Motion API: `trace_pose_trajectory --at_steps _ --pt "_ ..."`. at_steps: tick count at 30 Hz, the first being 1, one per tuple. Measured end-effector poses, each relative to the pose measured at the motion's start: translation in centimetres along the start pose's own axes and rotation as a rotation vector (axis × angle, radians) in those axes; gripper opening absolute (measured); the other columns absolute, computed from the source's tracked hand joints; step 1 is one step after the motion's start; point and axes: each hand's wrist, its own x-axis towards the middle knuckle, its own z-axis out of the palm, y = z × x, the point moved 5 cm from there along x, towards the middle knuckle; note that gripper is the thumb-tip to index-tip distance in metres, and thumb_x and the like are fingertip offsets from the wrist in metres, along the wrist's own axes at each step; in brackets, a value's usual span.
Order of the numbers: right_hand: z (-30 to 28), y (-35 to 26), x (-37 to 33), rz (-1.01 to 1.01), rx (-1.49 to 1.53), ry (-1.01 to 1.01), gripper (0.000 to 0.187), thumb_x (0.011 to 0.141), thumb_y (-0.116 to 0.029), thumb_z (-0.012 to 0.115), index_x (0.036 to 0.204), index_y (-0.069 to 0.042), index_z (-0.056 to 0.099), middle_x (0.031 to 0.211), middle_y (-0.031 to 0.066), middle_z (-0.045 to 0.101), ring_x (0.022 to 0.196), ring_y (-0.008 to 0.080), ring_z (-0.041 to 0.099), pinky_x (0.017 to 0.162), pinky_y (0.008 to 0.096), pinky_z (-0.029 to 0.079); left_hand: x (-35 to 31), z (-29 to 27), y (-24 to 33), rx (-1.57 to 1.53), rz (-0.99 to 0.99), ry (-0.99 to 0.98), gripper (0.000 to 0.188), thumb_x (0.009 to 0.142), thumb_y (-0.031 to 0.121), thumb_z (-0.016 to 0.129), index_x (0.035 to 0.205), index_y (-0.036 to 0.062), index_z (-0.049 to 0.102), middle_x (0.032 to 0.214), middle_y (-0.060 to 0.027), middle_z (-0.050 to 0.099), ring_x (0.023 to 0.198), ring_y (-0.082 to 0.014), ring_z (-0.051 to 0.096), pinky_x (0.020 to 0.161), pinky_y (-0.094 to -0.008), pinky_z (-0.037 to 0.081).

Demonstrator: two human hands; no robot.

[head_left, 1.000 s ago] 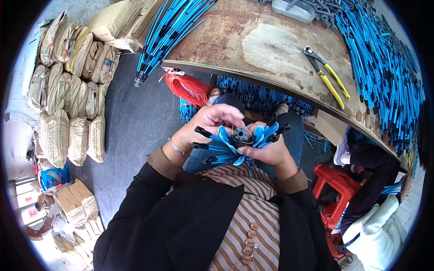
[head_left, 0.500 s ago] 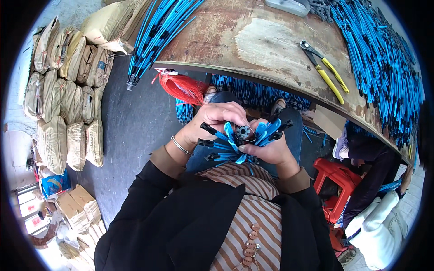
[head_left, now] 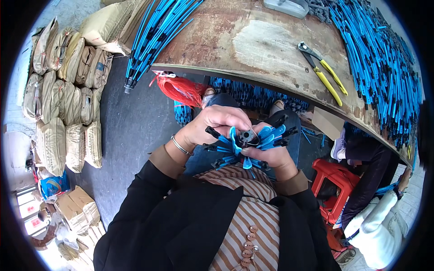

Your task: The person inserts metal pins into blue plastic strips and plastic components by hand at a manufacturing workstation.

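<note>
Blue ribs (head_left: 270,141) with black joints fan out around a dark grey slotted hub (head_left: 246,136), all held over the lap, just short of the wooden surface (head_left: 203,45). Left hand (head_left: 221,121): fingers closed in a pinch at the hub's far side, apparently on a thin wire (head_left: 257,134); exact contact is too small to confirm. Right hand (head_left: 271,153): fingers wrapped around the ribs on its side, thumb pressed at the hub's near edge. My read: wire-lacing step, ribs being secured around the hub; can't tell how many are seated. Next move calls for steady wire tension and a firm right thumb, or ribs could slip. Yellow-handled pliers (head_left: 324,81) lie on the surface, out of both hands.
</note>
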Motion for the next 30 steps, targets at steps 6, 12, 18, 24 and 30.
trace_pose_trajectory --at_steps 6,12,18,24,30 --pt "-0.6 0.0 0.2 0.05 0.019 0.06 0.026 0.064 -0.006 0.081 0.083 -0.005 0.062 0.078 -0.0002 0.064 0.072 0.007 0.057 0.067 0.0249 0.047 0.5 0.0 0.3 0.086 0.008 -0.097 0.026 0.08 0.011 0.066 0.105 0.0054 0.063 0.1 -0.0135 0.064 0.091 -0.0267 0.062 0.078 -0.0337 0.049" --pt "-0.9 -0.6 0.4 0.025 -0.097 0.084 0.035 0.063 -0.004 0.081 0.086 -0.006 0.055 0.081 0.0009 0.059 0.077 0.011 0.056 0.07 0.0286 0.047 0.3 -0.9 0.5 0.064 -0.134 -0.144 0.032 0.082 0.016 0.063 0.113 0.0044 0.061 0.109 -0.0153 0.061 0.099 -0.0265 0.06 0.084 -0.0346 0.047" --pt "-1.1 -0.6 0.4 0.042 -0.156 0.193 0.032 0.06 -0.004 0.081 0.08 -0.005 0.056 0.076 0.0005 0.058 0.071 0.0096 0.055 0.065 0.0274 0.047 0.1 -0.8 0.9 -0.054 -0.253 -0.095 0.044 0.078 0.018 0.067 0.117 0.001 0.057 0.116 -0.0185 0.057 0.109 -0.0301 0.055 0.092 -0.041 0.043" --pt "-1.6 0.5 0.4 0.053 -0.107 0.234 0.029 0.063 -0.006 0.079 0.085 -0.004 0.06 0.078 0.0009 0.061 0.071 0.0085 0.055 0.067 0.0275 0.048 0.1 1.1 0.9 0.034 -0.336 0.044 0.049 0.072 0.017 0.07 0.115 -0.0012 0.055 0.115 -0.0183 0.056 0.111 -0.0298 0.052 0.094 -0.0426 0.041" --pt "-2.1 -1.5 0.2 0.011 -0.328 0.237 0.039 0.067 -0.019 0.076 0.094 -0.002 0.055 0.081 0.0069 0.057 0.076 0.011 0.049 0.071 0.0315 0.046 0.0 1.7 -0.5 0.237 -0.317 0.343 0.03 0.069 -0.002 0.067 0.097 0.0005 0.056 0.1 -0.0112 0.059 0.094 -0.0204 0.057 0.086 -0.0348 0.045"
